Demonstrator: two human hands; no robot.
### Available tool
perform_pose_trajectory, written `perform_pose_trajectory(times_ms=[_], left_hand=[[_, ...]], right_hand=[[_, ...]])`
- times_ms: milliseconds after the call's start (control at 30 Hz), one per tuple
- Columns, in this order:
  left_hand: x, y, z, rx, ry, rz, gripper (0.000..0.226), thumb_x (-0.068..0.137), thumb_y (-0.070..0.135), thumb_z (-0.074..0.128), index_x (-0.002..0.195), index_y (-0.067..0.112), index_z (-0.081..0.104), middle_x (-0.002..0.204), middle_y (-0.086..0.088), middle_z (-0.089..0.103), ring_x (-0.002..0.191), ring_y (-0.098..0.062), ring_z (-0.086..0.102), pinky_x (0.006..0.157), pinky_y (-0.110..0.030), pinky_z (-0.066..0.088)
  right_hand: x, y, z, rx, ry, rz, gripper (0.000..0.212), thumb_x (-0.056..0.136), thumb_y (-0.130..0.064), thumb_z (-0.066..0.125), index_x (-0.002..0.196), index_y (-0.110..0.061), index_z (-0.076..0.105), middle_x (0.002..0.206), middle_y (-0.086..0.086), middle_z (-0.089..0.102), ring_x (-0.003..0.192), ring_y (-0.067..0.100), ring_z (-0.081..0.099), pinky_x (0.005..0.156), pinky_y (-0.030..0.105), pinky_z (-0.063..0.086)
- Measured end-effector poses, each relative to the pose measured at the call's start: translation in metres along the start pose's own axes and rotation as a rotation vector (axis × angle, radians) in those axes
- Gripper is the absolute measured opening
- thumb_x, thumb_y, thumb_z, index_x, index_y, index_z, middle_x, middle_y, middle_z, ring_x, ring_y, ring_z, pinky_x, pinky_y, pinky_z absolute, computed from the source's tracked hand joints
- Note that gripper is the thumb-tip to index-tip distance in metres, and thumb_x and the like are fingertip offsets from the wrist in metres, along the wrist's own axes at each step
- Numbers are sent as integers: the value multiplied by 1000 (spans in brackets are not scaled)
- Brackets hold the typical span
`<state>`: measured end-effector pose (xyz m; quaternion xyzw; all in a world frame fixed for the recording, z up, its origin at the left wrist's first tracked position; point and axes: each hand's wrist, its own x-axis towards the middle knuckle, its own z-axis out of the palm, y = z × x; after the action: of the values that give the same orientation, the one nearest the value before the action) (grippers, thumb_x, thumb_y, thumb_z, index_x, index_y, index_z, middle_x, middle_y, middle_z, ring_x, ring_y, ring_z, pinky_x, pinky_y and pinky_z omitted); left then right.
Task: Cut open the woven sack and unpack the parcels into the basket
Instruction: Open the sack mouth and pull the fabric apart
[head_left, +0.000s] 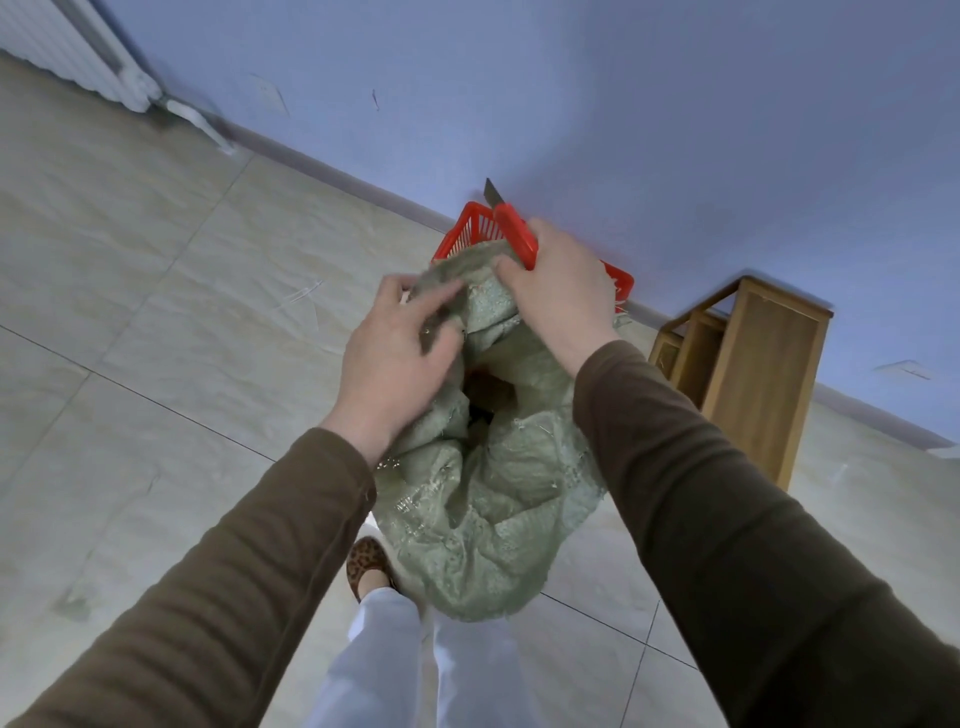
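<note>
While right hand (558, 291) fingers clench red knife (514, 234) w/ sack (488, 499) rim — left hand (395, 348) fingers pinch sack mouth.

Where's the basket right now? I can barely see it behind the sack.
In the head view the red basket sits on the floor against the blue wall, just beyond the green sack and mostly hidden by it and the right hand, left of the wooden stand.

The woven sack (483, 499) between both hands is pale grey-green, and the utility knife (514, 234) in the right hand (558, 296) has a red handle with a dark grey blade. Just beyond the hands, the basket (470, 231) is red; the cabinet (753, 374) right of them is light wood against a blue-violet wall (623, 104). Below the left hand (395, 348), the shoe (370, 566) looks leopard-spotted, the sleeves (727, 519) brown, the trousers (384, 665) white.
</note>
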<state>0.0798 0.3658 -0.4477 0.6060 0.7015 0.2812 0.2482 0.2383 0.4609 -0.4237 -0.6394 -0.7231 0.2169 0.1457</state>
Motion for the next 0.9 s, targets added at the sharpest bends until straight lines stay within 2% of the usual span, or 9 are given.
perform_pose_trajectory(times_ms=[100, 200, 300, 400, 533, 600, 667, 700, 900], left_hand=[[2, -5, 0, 257, -136, -104, 50, 83, 67, 69, 125, 40, 69, 115, 1, 64, 106, -24, 65, 80, -35, 51], [4, -9, 2, 299, -105, -83, 24, 85, 41, 74, 107, 33, 68, 100, 0, 71, 99, -32, 67, 70, -34, 43], [9, -15, 4, 10, -141, -179, 7, 87, 21, 72, 90, 25, 67, 82, 4, 67, 85, -26, 64, 70, -35, 46], [14, -21, 4, -252, -148, -275, 14, 92, 15, 72, 79, 21, 68, 69, 12, 62, 67, -11, 56, 67, -30, 40], [15, -24, 4, -420, -107, -355, 25, 94, 13, 71, 71, 24, 68, 65, 11, 62, 59, -8, 53, 65, -29, 42], [15, -23, 5, -456, -99, -360, 22, 94, 13, 71, 74, 23, 70, 73, -1, 66, 67, -17, 57, 71, -33, 45], [15, -21, 6, -467, -95, -358, 22, 93, 13, 70, 74, 23, 71, 75, -5, 67, 70, -20, 58, 72, -34, 47], [15, -20, 7, -466, -94, -353, 23, 92, 13, 70, 73, 25, 71, 73, -4, 66, 68, -19, 57, 71, -34, 46], [12, -15, 4, -416, -87, -306, 20, 90, 17, 66, 75, 28, 72, 71, 0, 66, 68, -20, 58, 70, -44, 50]], right_hand=[[-2, 0, -1, 32, 1, -22, 22, 95, -44, 61, 106, -25, 61, 83, -7, 62, 79, 27, 66, 75, 45, 56], [-4, 1, -1, 42, 7, -19, 23, 97, -38, 63, 113, -21, 62, 91, -4, 66, 84, 26, 67, 79, 48, 57], [-5, 0, -1, 49, -3, -7, 24, 99, -32, 62, 117, -17, 61, 102, 1, 67, 91, 27, 65, 84, 48, 55], [-8, -9, -12, 133, 1, 12, 39, 102, -41, 57, 130, -14, 51, 122, 5, 57, 99, 25, 64, 89, 47, 54], [-47, -23, -31, 240, 144, -122, 17, 107, -31, 44, 115, -16, 45, 106, -1, 49, 71, 5, 49, 62, 28, 43], [-74, -20, -29, 141, -15, -182, 10, 107, -22, 43, 113, -15, 46, 97, 1, 54, 67, 13, 54, 58, 36, 50], [-88, -14, -20, 4, -270, -155, 14, 108, -22, 43, 119, -13, 46, 95, 8, 65, 75, 31, 66, 67, 49, 56], [-91, -11, -15, -63, -355, -131, 17, 108, -23, 44, 120, -13, 47, 97, 13, 69, 82, 39, 68, 71, 47, 55], [-90, -3, 10, -156, -393, -105, 19, 105, -25, 49, 117, -12, 52, 101, 17, 72, 91, 43, 67, 66, 38, 35]])
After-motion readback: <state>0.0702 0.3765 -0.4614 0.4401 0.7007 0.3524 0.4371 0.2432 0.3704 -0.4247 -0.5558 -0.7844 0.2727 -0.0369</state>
